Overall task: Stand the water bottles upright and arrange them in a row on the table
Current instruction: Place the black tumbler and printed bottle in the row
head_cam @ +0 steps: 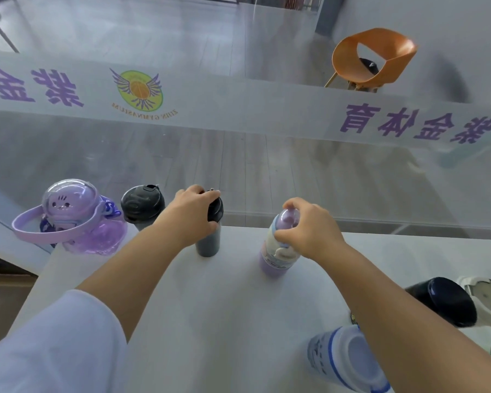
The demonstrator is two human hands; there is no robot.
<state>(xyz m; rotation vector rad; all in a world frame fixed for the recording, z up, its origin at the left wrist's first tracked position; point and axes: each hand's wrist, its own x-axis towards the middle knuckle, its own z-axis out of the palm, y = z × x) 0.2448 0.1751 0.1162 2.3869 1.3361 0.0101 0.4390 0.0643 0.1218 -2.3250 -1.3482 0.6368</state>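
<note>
We are in the middle of building the row. Our left hand (194, 215) is clamped over the black lid of a dark grey bottle (209, 239), which stands upright on the bench (210, 321). Our right hand (306, 228) is closed around the domed cap of a purple bottle (275, 256), also upright and a little nearer to us. Along the far edge, to the left, a black-lidded bottle (143, 205) and a purple cartoon bottle with a strap (74, 219) already stand.

The next move, as we judge it, is to slide or lift the purple bottle back until it lines up with the others, then let go of both.

Three bottles still seem to lie on their sides at the right: a blue-and-white bottle (343, 355), a dark navy bottle (448, 302) and a white one (485, 302).

The row runs close to the far edge, just beside a glass wall (238, 154), and the strapped bottle sits right at the left corner. The middle of the bench is open.
</note>
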